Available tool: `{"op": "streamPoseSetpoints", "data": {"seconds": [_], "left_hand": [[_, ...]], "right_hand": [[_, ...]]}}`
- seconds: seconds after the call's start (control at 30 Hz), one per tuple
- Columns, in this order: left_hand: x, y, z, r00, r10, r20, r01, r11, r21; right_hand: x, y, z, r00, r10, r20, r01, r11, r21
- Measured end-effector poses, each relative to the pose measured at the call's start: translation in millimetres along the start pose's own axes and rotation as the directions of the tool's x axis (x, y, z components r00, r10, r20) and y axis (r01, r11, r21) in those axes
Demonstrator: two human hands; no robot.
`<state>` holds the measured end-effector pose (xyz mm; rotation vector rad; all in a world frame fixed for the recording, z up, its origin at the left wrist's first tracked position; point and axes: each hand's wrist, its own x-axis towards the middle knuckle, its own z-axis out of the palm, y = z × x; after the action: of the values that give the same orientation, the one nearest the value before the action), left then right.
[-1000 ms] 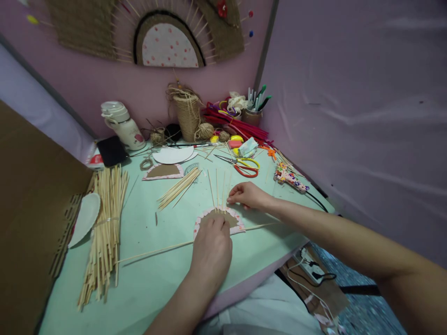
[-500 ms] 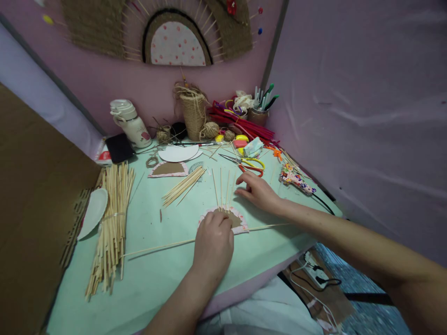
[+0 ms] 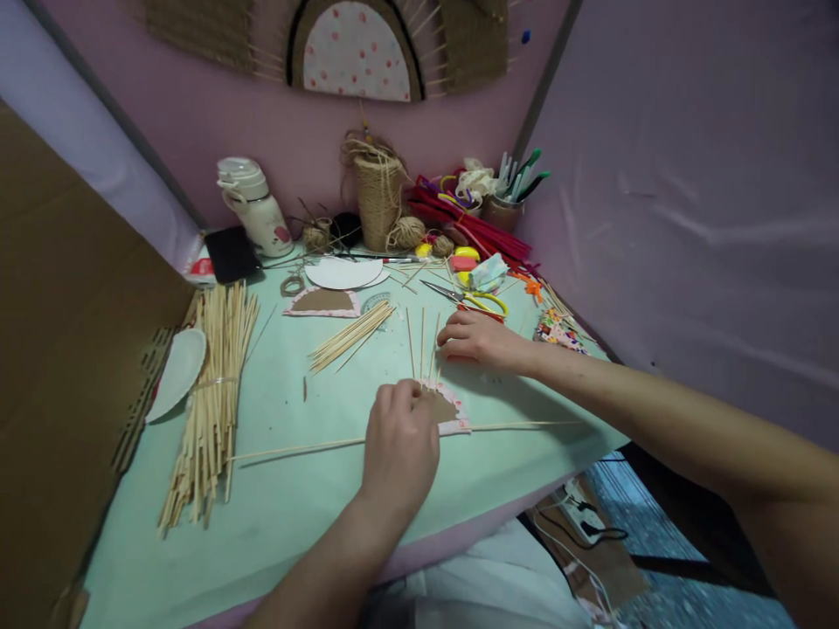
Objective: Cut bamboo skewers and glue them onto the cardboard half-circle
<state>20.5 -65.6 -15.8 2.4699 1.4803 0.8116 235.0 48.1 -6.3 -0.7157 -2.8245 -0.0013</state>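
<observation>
A small cardboard half-circle with a pink-and-white patterned border lies flat on the table. Several thin bamboo sticks fan out from its curved edge, and a longer stick runs along its straight edge, sticking out on both sides. My left hand covers the left part of the half-circle, its curled fingers gripping it near the stick bases. To the right of the fan, my right hand has its fingers closed at the rightmost stick, whose upper part they hide.
A bundle of sticks lies at left, beside a white paper plate piece. Loose sticks, another bordered half-circle and scissors lie beyond my hands. A bottle and twine cone stand behind.
My right hand has moved in to the rightmost stick and its fingers have closed. My left hand stays on the half-circle. The view has shifted slightly.
</observation>
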Motion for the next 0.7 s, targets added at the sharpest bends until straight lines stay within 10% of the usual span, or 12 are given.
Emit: {"op": "streamPoseSetpoints", "data": {"seconds": [0.7], "left_hand": [[2.8, -0.7, 2.3, 0.978, -0.056, 0.199, 0.044, 0.997, 0.064]], "right_hand": [[2.2, -13.5, 3.7, 0.993, 0.102, 0.06, -0.106, 0.993, 0.054]]}}
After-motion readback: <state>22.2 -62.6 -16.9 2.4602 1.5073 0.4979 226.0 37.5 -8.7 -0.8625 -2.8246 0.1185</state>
